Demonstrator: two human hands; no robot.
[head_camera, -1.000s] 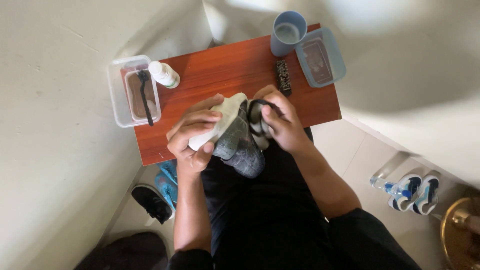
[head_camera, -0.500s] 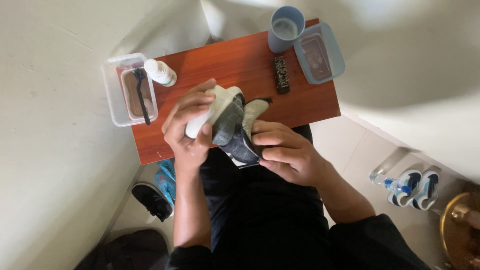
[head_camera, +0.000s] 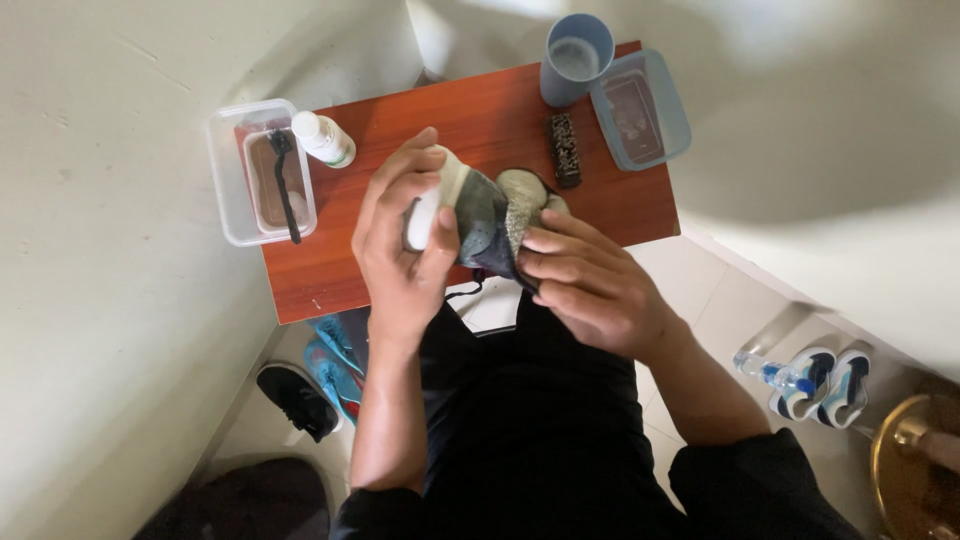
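Red-brown counter (head_camera: 400, 260) under the work, clear tub (head_camera: 228, 190) with a dark brush at its left end, blue cup (head_camera: 577, 58) and lidded box at the far right. Grey shoe (head_camera: 490, 225) held above the near edge, turned further onto its side than a second ago. Left hand (head_camera: 405, 240) wrapped round the pale toe. Right hand (head_camera: 590, 285), earlier up at the heel, now lower, fingers closed on the shoe's opening, pressing.
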